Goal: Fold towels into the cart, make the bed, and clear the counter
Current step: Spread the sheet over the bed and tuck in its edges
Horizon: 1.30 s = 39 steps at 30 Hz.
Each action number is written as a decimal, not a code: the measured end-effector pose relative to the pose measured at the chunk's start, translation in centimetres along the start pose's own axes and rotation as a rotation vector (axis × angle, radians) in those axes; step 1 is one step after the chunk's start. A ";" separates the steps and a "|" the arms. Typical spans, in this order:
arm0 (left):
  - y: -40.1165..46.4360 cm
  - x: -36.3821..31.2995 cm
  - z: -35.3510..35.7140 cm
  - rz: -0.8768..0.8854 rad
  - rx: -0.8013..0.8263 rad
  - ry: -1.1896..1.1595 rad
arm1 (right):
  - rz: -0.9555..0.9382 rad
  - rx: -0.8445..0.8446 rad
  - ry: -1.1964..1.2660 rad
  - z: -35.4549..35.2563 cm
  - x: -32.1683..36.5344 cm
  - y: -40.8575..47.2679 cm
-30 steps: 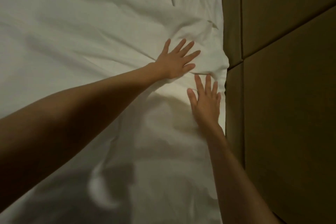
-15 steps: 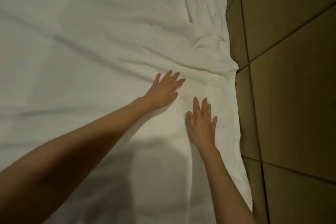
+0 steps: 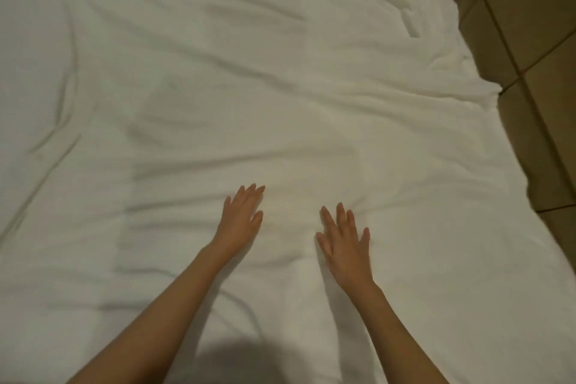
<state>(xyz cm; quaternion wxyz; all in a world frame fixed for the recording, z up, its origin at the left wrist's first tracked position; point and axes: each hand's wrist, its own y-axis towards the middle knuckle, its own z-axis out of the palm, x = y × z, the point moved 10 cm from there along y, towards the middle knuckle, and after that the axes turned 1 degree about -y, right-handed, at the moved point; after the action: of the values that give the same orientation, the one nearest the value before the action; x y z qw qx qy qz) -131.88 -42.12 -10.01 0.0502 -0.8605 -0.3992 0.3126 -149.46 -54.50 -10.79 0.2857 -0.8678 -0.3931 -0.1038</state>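
Both hands drawn back from bed edge, left hand [image 3: 241, 217] and right hand [image 3: 344, 238] flat, fingers straight, on white sheet [image 3: 280, 87]

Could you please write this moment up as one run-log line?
step: smoothing bed | left hand: flat on wrinkled white cotton bedsheet | right hand: flat on sheet, fingers spread | right of bed: brown tiled floor

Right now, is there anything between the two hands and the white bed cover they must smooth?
Nothing visible. The left hand and the right hand both lie flat with straight fingers directly on the white bed cover. No other object lies on the cover around them; only wrinkles show.
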 end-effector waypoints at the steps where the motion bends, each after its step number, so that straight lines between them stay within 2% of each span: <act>1: -2.0 2.8 -0.2 -0.038 -0.009 -0.004 | -0.021 0.014 -0.006 1.8 2.0 -1.1; 6: -13.2 16.6 -1.9 -0.231 -0.047 -0.066 | -0.118 0.080 -0.013 10.6 11.3 -7.5; 12: -23.2 28.6 -5.3 -0.356 -0.072 -0.036 | -0.197 0.223 -0.091 19.2 21.6 -13.0; 15: -25.4 34.1 -7.6 -0.379 -0.095 -0.020 | -0.313 0.233 -0.172 22.3 27.5 -13.7; 18: -26.8 39.7 -10.1 -0.400 -0.134 -0.036 | -0.382 0.202 -0.130 25.2 33.5 -13.7; 23: -28.8 46.7 -15.6 -0.329 -0.289 0.052 | -0.325 0.204 -0.158 30.7 42.6 -13.1; 26: -30.4 50.8 -19.6 -0.391 -0.448 0.032 | -0.289 0.198 -0.132 33.2 47.6 -12.5; 28: -30.4 52.8 -21.4 -0.406 -0.488 -0.028 | -0.276 0.196 -0.110 34.3 50.5 -12.0; 32: -28.2 55.7 -20.9 -0.440 -0.332 -0.659 | -0.292 0.185 -0.067 35.0 55.6 -10.7; 33: -28.1 56.0 -20.5 -0.460 -0.302 -0.734 | -0.299 0.205 -0.053 35.5 56.6 -10.6; 35: -28.7 56.2 -19.6 -0.480 -0.246 -0.798 | -0.312 0.251 -0.054 36.8 58.0 -11.3; 39: -30.7 55.7 -16.7 -0.484 -0.041 -0.756 | -0.363 0.266 -0.194 39.3 58.0 -13.9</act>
<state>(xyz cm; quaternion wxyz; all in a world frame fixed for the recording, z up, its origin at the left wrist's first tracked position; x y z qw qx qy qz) -115.25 21.36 -14.09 -0.0445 -0.5686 -0.5855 0.5761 -122.73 11.68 -13.63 0.3349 -0.7437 -0.5783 -0.0167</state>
